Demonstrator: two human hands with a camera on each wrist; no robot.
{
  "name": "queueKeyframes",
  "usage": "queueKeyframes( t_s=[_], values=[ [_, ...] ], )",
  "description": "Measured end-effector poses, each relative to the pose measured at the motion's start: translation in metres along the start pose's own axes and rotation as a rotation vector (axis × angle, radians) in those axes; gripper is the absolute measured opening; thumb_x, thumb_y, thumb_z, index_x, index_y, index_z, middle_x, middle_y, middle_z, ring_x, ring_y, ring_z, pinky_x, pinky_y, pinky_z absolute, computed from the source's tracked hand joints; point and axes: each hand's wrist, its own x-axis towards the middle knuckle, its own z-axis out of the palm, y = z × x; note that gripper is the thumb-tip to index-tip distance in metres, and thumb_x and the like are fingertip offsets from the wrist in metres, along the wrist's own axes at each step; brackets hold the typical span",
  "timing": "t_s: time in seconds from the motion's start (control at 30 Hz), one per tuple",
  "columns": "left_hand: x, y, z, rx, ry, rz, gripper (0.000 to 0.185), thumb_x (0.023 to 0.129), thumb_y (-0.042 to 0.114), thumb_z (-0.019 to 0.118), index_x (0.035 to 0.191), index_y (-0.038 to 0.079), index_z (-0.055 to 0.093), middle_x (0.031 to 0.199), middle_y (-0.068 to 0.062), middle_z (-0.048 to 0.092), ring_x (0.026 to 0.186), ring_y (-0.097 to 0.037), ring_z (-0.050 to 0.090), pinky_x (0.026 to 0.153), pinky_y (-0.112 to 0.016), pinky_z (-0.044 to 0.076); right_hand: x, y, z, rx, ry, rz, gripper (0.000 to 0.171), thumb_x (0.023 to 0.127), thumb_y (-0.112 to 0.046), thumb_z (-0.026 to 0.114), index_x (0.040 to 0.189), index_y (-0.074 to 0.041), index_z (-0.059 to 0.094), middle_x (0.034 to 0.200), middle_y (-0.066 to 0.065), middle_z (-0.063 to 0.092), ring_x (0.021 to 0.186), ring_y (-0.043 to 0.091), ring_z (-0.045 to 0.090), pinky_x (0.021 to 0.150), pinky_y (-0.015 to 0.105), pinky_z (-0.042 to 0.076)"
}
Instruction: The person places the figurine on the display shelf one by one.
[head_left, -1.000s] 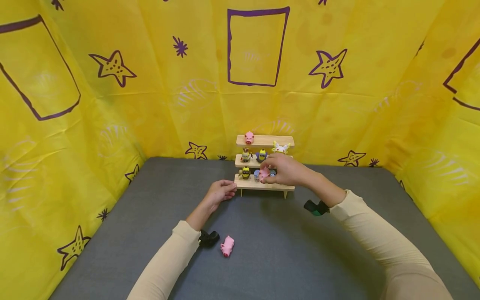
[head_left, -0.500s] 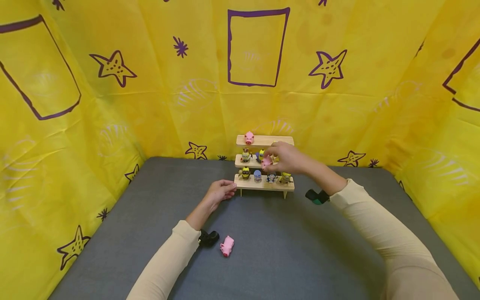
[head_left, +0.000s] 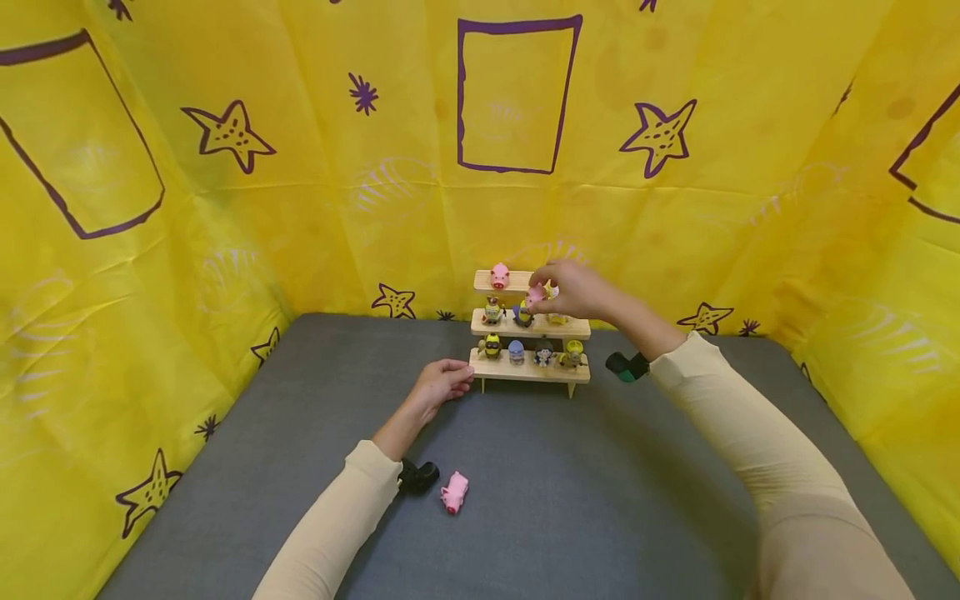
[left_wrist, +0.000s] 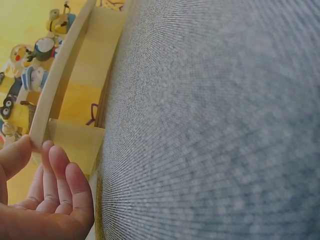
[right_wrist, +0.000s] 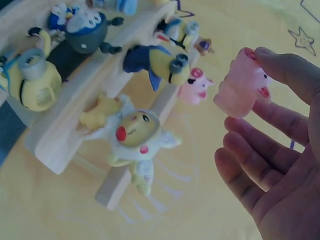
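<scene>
My right hand (head_left: 576,289) pinches a pink toy pig (right_wrist: 239,85) between thumb and index finger, the other fingers loosely bent. It hovers before the right half of the top tier of a three-tier wooden display stand (head_left: 517,374). With thumb and fingertips my left hand (head_left: 438,385) grips the left end of the stand's lowest shelf, as the left wrist view shows up close. A similar pig (head_left: 499,276) sits at the left of the top tier. Another pig (head_left: 454,492) lies on the table, right of my left wrist.
Several small figures stand on the lower two tiers, among them a blue-white figure (head_left: 517,352) and a yellow figure (head_left: 572,353). A white-and-yellow figure with a red nose (right_wrist: 135,132) is on the middle tier. Yellow printed cloth (head_left: 405,100) walls the grey table (head_left: 315,417).
My right hand has risen with the pig from the lowest tier past the middle one to the top tier, uncovering figures below. My left hand and the pig on the table have stayed put.
</scene>
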Motion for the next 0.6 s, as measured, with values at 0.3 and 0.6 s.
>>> queueKeyframes(
  t_s=[0.3, 0.6],
  values=[
    [0.001, -0.002, 0.001, 0.002, -0.004, 0.008, 0.031, 0.094, 0.016, 0.064, 0.119, -0.003, 0.062, 0.098, -0.011, 0.068, 0.077, -0.013, 0.063, 0.073, -0.026, 0.054, 0.016, 0.007, -0.004, -0.010, 0.018, 0.053, 0.037, 0.085, -0.028, 0.075, 0.112, -0.002, 0.069, 0.100, 0.013, 0.065, 0.089, 0.026, 0.053, 0.078, 0.039, 0.042],
    [0.001, -0.003, 0.001, 0.003, 0.001, 0.015, 0.031, 0.095, 0.016, 0.064, 0.119, -0.002, 0.062, 0.096, -0.009, 0.068, 0.077, -0.013, 0.063, 0.074, -0.027, 0.054, 0.037, 0.015, -0.003, -0.030, 0.003, 0.140, 0.042, 0.086, -0.027, 0.074, 0.116, 0.001, 0.066, 0.116, 0.018, 0.067, 0.104, 0.032, 0.059, 0.093, 0.046, 0.046]
  ],
)
